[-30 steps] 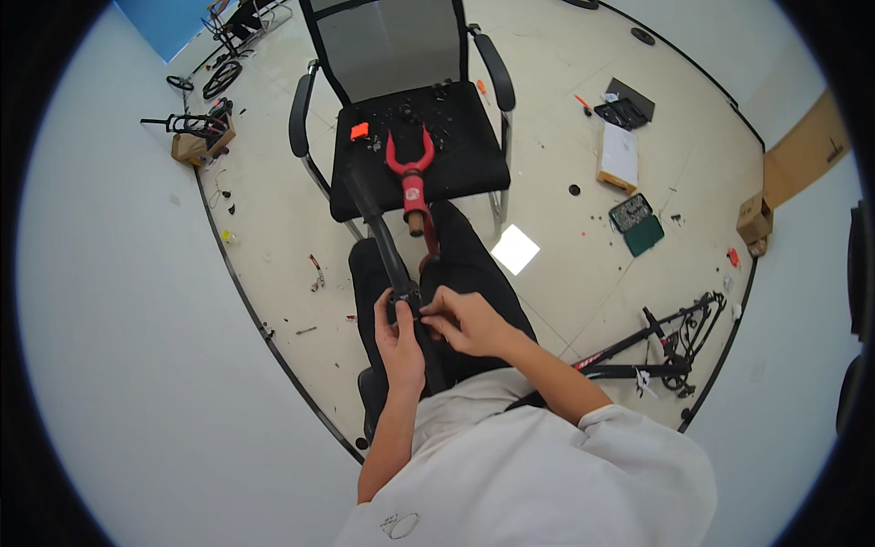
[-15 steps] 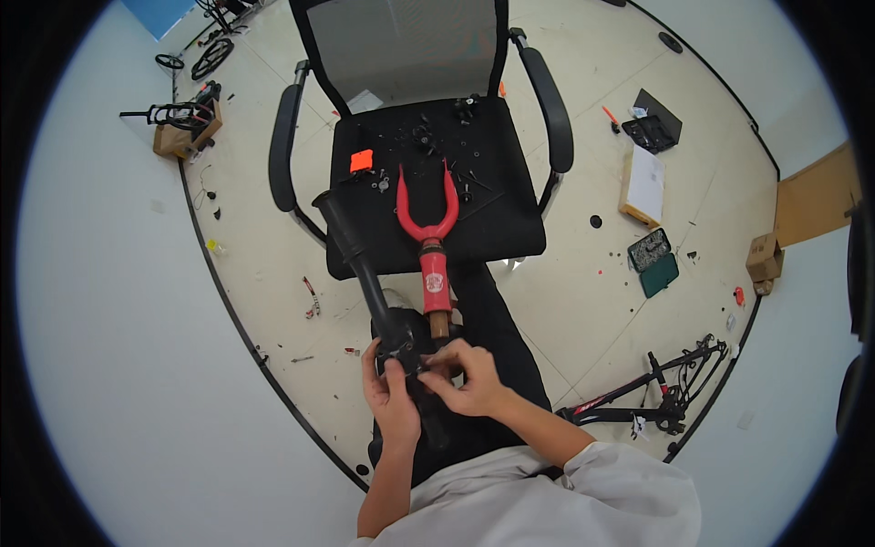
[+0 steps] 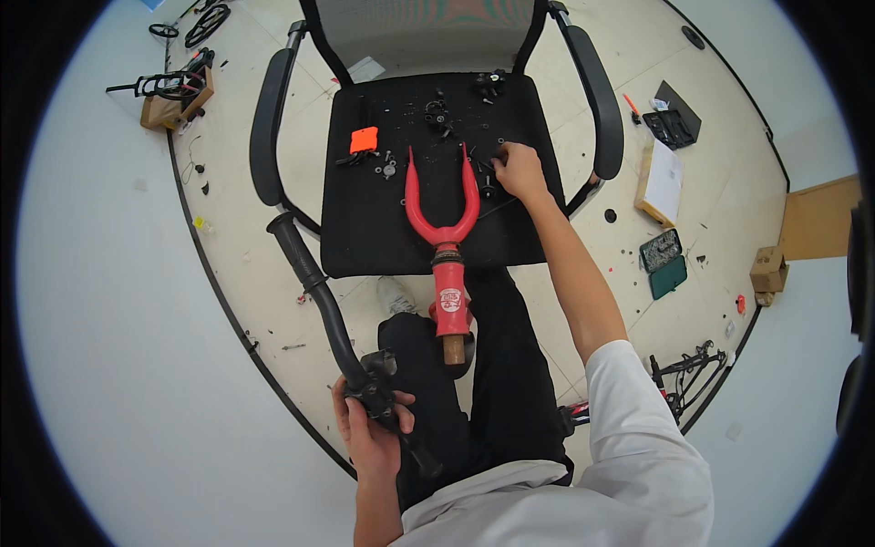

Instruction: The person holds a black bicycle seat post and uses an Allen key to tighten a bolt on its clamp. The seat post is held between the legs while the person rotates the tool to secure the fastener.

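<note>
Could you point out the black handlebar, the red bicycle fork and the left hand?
Black handlebar [image 3: 336,327]: head view, on its bare tube.
Red bicycle fork [image 3: 444,234]: head view, on the crown where its legs meet.
Left hand [image 3: 371,446]: head view, just below the thumb.

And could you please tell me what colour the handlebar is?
The handlebar is black, clearest in the head view.

My left hand grips a black, bent tubular handlebar near me; farther off, my right hand is at small dark parts, right of a red two-pronged fork on a black chair seat.
</note>
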`<state>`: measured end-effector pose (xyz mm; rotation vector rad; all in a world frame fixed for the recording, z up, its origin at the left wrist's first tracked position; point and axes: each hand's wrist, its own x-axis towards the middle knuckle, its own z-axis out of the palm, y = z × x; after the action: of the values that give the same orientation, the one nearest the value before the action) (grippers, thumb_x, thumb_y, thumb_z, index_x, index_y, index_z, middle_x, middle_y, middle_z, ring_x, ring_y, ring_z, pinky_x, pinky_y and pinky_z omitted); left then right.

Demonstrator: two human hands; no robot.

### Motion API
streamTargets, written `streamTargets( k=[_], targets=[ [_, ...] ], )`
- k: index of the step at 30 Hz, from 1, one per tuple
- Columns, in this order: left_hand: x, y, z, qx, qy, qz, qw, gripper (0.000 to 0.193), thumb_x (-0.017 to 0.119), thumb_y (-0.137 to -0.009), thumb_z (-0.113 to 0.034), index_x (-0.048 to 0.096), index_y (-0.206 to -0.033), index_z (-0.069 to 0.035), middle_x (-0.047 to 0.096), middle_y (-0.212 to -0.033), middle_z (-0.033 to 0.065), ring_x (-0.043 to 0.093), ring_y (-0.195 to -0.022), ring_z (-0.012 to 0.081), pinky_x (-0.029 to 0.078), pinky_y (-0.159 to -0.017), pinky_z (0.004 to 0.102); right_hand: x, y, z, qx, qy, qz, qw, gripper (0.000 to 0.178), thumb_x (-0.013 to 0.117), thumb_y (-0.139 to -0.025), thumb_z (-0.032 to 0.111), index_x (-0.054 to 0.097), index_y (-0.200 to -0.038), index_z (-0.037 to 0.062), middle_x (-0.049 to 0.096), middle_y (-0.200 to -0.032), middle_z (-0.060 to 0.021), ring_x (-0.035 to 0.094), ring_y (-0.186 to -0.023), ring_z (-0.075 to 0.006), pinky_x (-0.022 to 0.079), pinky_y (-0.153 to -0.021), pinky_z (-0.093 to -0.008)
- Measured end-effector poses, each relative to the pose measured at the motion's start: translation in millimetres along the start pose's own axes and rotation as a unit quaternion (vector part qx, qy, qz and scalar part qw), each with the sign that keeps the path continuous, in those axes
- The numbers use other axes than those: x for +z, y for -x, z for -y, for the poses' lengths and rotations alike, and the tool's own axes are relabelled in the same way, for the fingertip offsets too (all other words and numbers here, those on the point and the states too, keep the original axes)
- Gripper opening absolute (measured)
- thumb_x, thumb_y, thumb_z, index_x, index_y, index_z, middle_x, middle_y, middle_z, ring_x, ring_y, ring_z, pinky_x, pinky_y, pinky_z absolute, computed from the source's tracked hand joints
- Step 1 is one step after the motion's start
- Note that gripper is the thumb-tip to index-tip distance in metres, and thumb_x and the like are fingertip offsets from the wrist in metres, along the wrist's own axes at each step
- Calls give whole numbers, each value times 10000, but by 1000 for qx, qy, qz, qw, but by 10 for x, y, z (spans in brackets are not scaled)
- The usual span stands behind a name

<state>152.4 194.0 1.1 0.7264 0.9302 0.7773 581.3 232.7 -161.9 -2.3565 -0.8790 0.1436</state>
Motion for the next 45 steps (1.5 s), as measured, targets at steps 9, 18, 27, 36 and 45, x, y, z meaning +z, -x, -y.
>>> streamTargets(
  k=[9,18,27,36,45],
  targets=[
    [-215,117,28,-32,-33,66,997,379,366,-1055,-288,382,-1377,-87,607,-1147,198,632,-700,251,483,-538,321,-848,1165,1157,-2,-464,23,886,138,676,-851,48,670,-948,-50,701,-850,-86,685,-790,-146,550,-701,-279],
    [-199,340,195,1,-68,85,994,481,515,-979,-104,352,-1421,-3,637,-981,84,581,-654,121,474,-567,244,-1144,2642,2071,-241,-411,232,848,168,690,-754,-15,680,-921,-17,687,-817,-82,684,-713,-155,530,-667,-245],
    [-230,468,253,94,-217,26,971,444,593,-948,-61,458,-1367,-6,620,-829,0,536,-675,28,448,-601,187,-1027,2842,2078,-269,-328,224,877,162,712,-753,-5,668,-908,-7,673,-847,-91,680,-722,-192,549,-688,-307],
    [-249,349,456,164,-354,-9,921,516,672,-865,-119,488,-1331,4,641,-726,144,656,-661,130,505,-627,268,-755,2917,1855,-372,-179,107,904,157,729,-766,50,613,-862,4,617,-851,-99,627,-760,-277,517,-680,-361],
    [-174,288,568,158,-468,8,869,529,661,-846,-135,495,-1329,3,628,-721,229,657,-659,382,515,-596,394,-644,2985,1642,-338,-97,118,929,106,656,-853,90,576,-863,22,564,-811,-109,598,-721,-299,481,-636,-378]
  ],
)
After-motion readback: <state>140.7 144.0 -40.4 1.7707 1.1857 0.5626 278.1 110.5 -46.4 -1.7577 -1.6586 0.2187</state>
